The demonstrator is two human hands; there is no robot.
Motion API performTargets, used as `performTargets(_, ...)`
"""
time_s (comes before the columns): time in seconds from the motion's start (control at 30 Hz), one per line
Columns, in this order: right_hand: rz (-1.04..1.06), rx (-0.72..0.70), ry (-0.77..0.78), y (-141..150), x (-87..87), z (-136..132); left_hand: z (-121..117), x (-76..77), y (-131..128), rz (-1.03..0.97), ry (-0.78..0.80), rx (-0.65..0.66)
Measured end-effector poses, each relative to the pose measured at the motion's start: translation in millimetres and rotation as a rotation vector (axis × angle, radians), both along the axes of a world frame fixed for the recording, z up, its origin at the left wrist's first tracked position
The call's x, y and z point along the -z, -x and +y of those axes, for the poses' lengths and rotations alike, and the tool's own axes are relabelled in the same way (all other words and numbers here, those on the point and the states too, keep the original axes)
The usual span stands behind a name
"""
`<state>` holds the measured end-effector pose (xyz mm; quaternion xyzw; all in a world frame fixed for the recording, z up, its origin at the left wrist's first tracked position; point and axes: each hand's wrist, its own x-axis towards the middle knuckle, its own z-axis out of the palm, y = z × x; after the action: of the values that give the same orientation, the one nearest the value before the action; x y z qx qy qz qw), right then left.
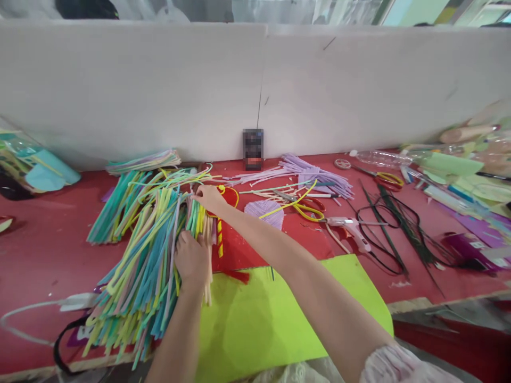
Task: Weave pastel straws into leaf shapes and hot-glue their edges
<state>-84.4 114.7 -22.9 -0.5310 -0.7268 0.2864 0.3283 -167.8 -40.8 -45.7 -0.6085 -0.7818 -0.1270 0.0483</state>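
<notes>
Head view: large bundle of pastel, multicoloured fuzzy stems [146, 266] lies on left of red tabletop [35, 250]. Left hand [190, 256] against bundle's right side, fingers curled; right hand [208, 199] at its upper end, fingers bent. Cannot tell whether either grips stems. Flat lime-green sheet [271, 319] below forearms.

Clear plastic bottle [383, 158] near yellow-handled scissors [379, 175]

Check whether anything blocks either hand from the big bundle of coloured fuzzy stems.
Nothing visible does. The left hand is against the right side of the bundle, and the right hand is at its upper end. The lavender pad lies off to the right, not between them.
</notes>
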Motion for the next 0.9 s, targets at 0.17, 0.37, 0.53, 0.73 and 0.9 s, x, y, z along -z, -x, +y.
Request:
performTargets(0.17,0.053,0.099,0.1,5,14.3,11,0,0.1,0,-0.007,-0.002,-0.009)
performTargets(0.37,0.158,0.092,0.139,16,21.9,17,1,0.2,-1,-0.029,0.007,-0.015)
performTargets(0.53,0.224,0.091,0.205,18,25.2,17,1,0.5,0,-0.027,0.004,-0.01)
performTargets(0.73,0.319,0.195,0.178,8,20.4,18,1,0.9,0,-0.048,0.032,-0.017)
performTargets(0.9,0.495,0.395,0.139,-17,7.3,25,0,1.1,0,-0.03,0.042,-0.003)
